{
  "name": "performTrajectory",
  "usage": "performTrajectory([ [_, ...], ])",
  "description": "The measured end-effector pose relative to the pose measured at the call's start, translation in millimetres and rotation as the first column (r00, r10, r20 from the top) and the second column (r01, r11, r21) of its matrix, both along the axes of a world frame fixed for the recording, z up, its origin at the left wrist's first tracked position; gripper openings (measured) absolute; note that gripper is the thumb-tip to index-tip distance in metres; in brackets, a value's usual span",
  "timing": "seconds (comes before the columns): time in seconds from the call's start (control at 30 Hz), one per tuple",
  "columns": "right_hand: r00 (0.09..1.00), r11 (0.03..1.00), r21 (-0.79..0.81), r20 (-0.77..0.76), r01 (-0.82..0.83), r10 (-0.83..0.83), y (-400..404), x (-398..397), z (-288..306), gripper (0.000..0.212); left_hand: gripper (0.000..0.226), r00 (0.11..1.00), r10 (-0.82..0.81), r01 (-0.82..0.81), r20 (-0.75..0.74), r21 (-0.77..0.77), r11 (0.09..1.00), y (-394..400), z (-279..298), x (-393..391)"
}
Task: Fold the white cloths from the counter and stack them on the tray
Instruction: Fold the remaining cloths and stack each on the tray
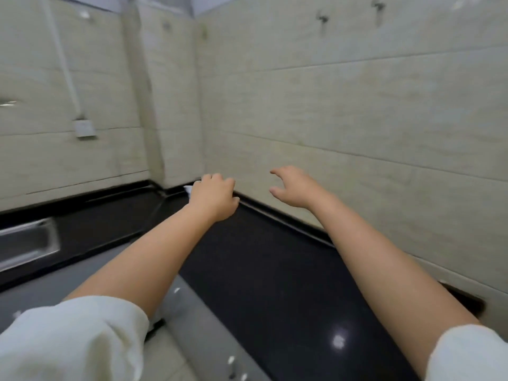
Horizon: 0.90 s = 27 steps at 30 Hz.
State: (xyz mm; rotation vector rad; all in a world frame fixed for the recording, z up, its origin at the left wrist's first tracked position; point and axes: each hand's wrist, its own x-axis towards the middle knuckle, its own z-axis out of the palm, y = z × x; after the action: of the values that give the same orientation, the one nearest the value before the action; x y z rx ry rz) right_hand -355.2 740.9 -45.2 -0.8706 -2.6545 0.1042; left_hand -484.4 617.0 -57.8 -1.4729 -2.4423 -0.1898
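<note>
Two hands: I had both reaching out over the black counter (pixel 275 270) toward the far corner of the tiled wall (pixel 357 105).
Head view, cloth: one small white scrap (pixel 188 189) showed just left of and beyond my left hand (pixel 214 198), touching or nearly touching its fingers; I took it for a white cloth, mostly hidden behind that hand, so I could not tell its long axis.
Left hand grip: fingers curled downward over the corner; whether they had hold of the cloth I could not tell.
Right hand grip: my right hand (pixel 292 189) hung spread and loose, holding nothing, to the right of the cloth.
Nearer hand: the left, clearly.
Count: one cloth seen; no tray in view; one steel sink (pixel 27 243) at the left edge.
</note>
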Motion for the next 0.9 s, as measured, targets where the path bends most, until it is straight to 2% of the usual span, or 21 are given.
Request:
performTrajectory([
  [0.2, 0.978, 0.978, -0.035, -0.039, -0.206, 0.205, -6, -161, -37, 0.043, 0.044, 0.965, 0.258, -0.255, 0.037, -0.075, 0.964, -39, -30, -137],
  [0.33, 0.971, 0.97, -0.042, -0.003, -0.24, 0.24, 29, -252, -67, 0.043, 0.046, 0.943, 0.333, -0.328, 0.02, -0.137, 0.935, -18, -52, -226],
  [0.47, 0.975, 0.972, -0.078, -0.04, -0.223, 0.22, 86, -337, -79, 0.037, 0.045, 0.942, 0.335, -0.326, 0.03, -0.159, 0.932, 31, -56, -310],
  [0.57, 0.979, 0.978, -0.089, -0.083, -0.191, 0.184, 126, -389, -81, 0.027, 0.044, 0.954, 0.298, -0.294, 0.018, -0.12, 0.948, 68, -54, -366],
  [0.7, 0.988, 0.986, -0.103, -0.089, -0.132, 0.123, 172, -447, -98, 0.028, 0.047, 0.973, 0.229, -0.225, 0.038, -0.072, 0.972, 111, -70, -433],
  [0.8, 0.998, 0.995, -0.079, -0.02, -0.066, 0.064, 201, -488, -126, 0.037, 0.047, 0.979, 0.193, -0.189, 0.062, -0.067, 0.98, 145, -96, -489],
  [0.9, 0.992, 1.0, -0.007, 0.125, 0.005, -0.004, 229, -533, -161, 0.05, 0.051, 0.989, 0.135, -0.13, 0.054, -0.095, 0.987, 185, -133, -551],
])
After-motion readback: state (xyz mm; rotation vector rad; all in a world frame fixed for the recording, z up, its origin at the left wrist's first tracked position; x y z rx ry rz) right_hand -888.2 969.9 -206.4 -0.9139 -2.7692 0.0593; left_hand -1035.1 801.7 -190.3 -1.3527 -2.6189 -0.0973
